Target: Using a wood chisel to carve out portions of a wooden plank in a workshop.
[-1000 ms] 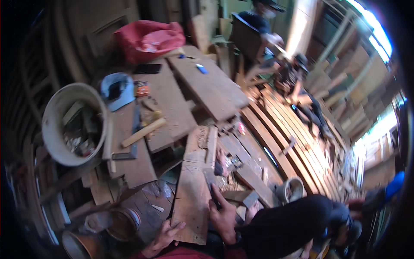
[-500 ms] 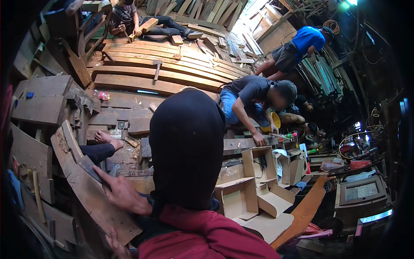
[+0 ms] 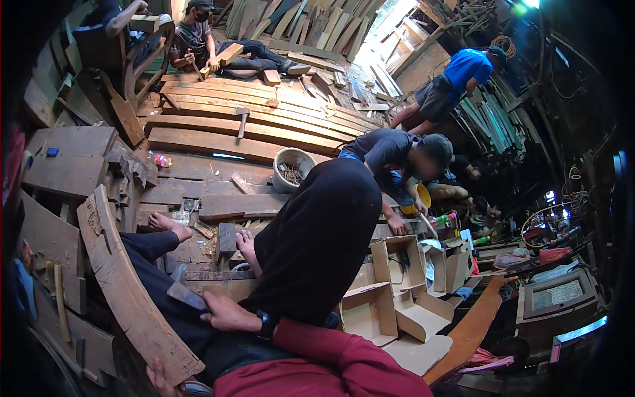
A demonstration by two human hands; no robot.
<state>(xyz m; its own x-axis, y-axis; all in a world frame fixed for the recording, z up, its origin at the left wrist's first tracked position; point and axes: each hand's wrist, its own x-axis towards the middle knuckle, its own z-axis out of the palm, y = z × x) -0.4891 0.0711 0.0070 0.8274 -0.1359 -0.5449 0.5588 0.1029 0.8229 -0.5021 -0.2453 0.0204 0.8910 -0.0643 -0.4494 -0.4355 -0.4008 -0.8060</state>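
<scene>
A long, curved wooden plank (image 3: pixel 132 284) slants down the left side, notched and rough near its upper end. My left hand (image 3: pixel 160 377) grips its lower end, fingers against the edge; part of that hand is hidden behind the wood. In my right hand (image 3: pixel 228 313) is a broad, flat grey metal blade (image 3: pixel 185 296), apart from the plank and over my dark trouser leg. Its handle is hidden by my fingers. A dark watch circles my right wrist, below a maroon sleeve. My raised knee (image 3: pixel 324 225) fills the middle.
Beyond my knee stands a bucket (image 3: pixel 293 169) of scraps. Long beams (image 3: pixel 218 119) lie behind it, with a hatchet (image 3: pixel 243 122) on them. Opened cardboard boxes (image 3: pixel 367 311) sit at right. Several co-workers are around, one bending close by (image 3: pixel 397 155).
My right hand has drawn the blade off the plank, toward the right and down. My raised knee has tipped right, uncovering the bucket and my other foot. The plank has shifted slightly.
</scene>
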